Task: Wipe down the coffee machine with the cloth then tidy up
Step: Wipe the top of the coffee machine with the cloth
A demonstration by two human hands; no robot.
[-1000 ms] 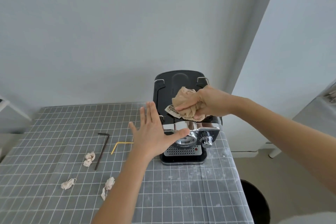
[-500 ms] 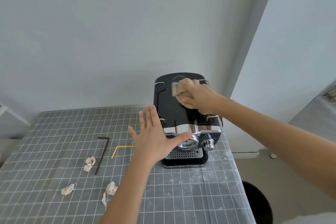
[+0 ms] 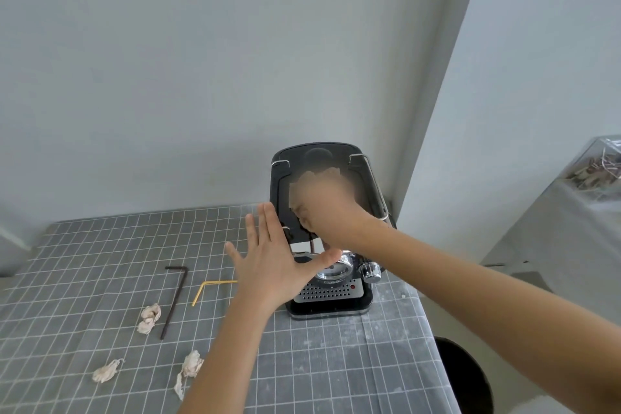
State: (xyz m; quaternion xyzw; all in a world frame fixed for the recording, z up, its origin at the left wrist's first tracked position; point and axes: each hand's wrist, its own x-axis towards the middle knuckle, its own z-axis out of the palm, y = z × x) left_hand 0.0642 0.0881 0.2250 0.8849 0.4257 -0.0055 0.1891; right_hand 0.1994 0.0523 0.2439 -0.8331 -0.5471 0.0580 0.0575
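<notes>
Now cloth [image 3: 316, 183] nearer machine [image 3: 331, 296] front.

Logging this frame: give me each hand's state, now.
Left hand: open, flat against the coffee machine.
Right hand: blurred, closed on the cloth.

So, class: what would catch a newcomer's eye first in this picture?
The black coffee machine at the table's far right, with the right hand rubbing a cloth on its top, blurred by motion. The left hand lies flat against its left side. Paper wads litter the checked tablecloth.
</notes>
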